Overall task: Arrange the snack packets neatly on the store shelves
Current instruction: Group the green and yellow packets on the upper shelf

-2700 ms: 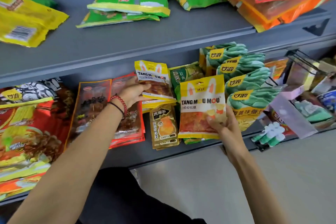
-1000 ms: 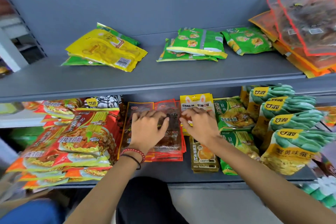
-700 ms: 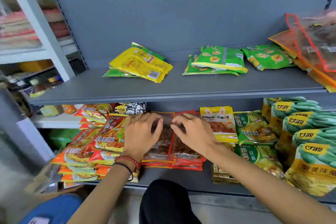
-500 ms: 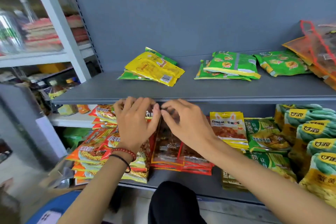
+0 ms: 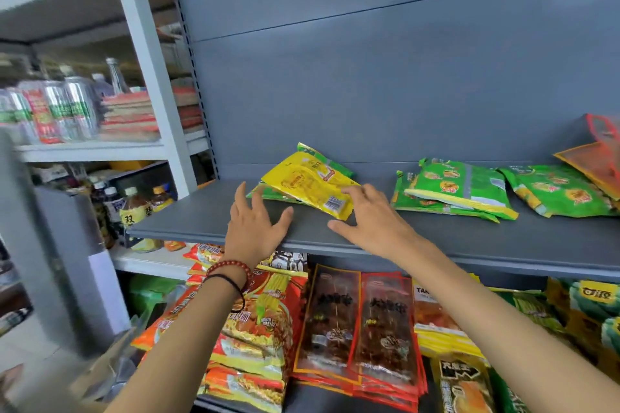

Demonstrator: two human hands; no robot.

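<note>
1. Nearest you, below the upper shelf (image 5: 188,223): two red-edged dark snack packets (image 5: 359,322) lie side by side between your forearms. Orange noodle packets (image 5: 255,339) are stacked under your left forearm.
2. Your left wrist carries a red bead bracelet (image 5: 228,270).
3. Left hand (image 5: 256,228): fingers straight and spread wide, holding nothing, over the upper shelf's front edge.
4. Right hand (image 5: 372,221): likewise spread and empty, thumb reaching toward the left hand.
5. Yellow packet (image 5: 308,184): lies flat just beyond the hands and between them, resting on a green packet (image 5: 278,195). Your right fingertips sit at its near barcode corner; contact cannot be resolved. Your left fingertips are near the green packet's left corner.
6. Farther right, apart from both hands: a pile of green packets (image 5: 459,191), then red-edged clear packets (image 5: 600,157).
7. Behind: grey back panel (image 5: 369,84).
</note>
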